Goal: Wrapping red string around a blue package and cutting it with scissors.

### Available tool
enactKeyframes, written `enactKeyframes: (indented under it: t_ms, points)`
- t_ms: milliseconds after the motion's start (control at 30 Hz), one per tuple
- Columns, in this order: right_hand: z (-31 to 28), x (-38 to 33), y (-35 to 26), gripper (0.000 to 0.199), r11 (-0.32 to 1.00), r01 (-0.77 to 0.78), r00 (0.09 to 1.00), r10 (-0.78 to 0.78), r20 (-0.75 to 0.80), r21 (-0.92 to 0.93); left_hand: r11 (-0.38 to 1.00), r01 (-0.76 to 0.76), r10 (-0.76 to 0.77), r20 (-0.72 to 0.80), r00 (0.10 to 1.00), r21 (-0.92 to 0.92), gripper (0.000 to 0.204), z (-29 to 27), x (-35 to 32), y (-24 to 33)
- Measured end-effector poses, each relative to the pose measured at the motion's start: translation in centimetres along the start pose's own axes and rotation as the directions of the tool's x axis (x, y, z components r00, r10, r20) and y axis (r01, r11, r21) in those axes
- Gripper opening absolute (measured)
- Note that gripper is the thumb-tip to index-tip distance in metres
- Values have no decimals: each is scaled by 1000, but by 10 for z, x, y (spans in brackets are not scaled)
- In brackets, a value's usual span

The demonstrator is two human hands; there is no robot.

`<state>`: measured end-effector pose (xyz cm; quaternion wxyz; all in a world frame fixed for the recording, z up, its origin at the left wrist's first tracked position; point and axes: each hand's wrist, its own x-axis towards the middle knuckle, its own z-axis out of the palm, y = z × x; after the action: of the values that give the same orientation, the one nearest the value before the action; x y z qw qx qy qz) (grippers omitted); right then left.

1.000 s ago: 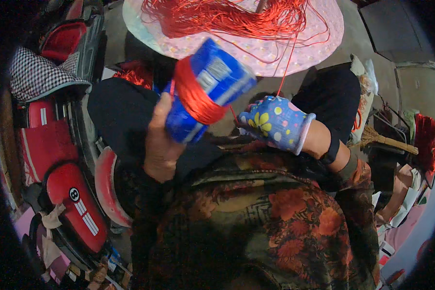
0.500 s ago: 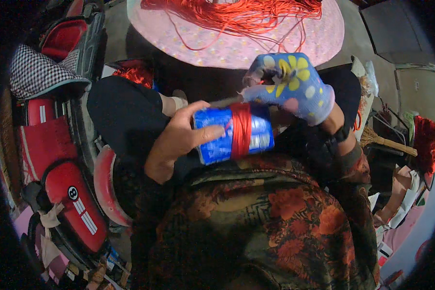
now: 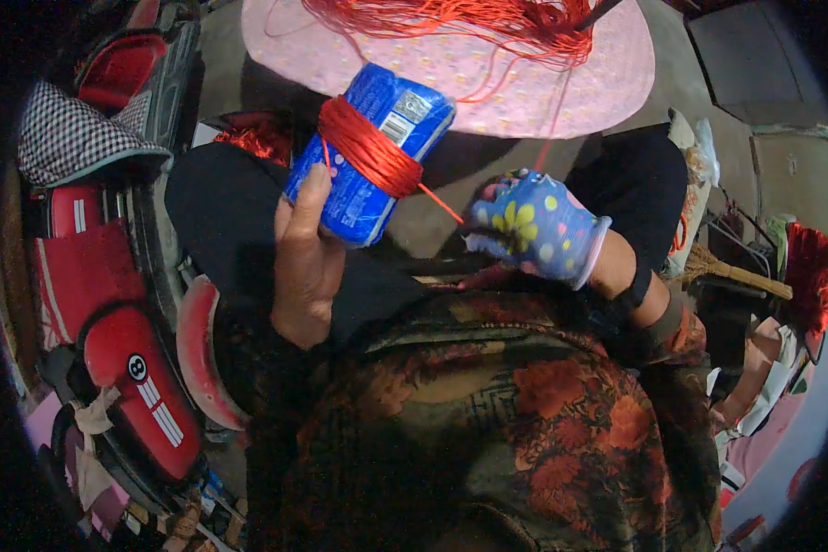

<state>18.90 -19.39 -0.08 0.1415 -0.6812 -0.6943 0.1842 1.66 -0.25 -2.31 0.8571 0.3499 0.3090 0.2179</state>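
Note:
My bare left hand (image 3: 305, 248) grips a blue plastic-wrapped packet (image 3: 362, 204) by its lower left corner, thumb on top. Around the packet's middle runs a thick band of wound red cord (image 3: 370, 147). A taut length of that cord leads from the band to my right hand (image 3: 534, 225), which wears a blue flowered glove and is closed on the cord. From the right hand another stretch of cord rises toward a loose heap of red cord (image 3: 488, 23) on the pink round table (image 3: 607, 83). The right fingertips are partly hidden.
To the left stands a red ride-on vehicle (image 3: 147, 396) with a checked cloth (image 3: 83, 138) above it. A straw broom (image 3: 741, 273) lies at the right, near shiny red material (image 3: 810, 276). My dark-trousered knees frame the space before me.
The packet has moved up and away and is now tilted, its band facing me. My gloved hand has come down to the right, drawing the cord taut between it and the packet.

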Motion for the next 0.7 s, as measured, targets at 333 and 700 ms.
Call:
enactKeyframes:
  t_ms: [333,700]
  points:
    - [-42,28,5,19,767,-132,963,250,-103,628,739,262,-516,272,812,620,42,6,-10,10]
    - [5,4,-12,17,998,-37,998,35,45,47,998,62,-60,82,995,-24,48,-2,0,1]
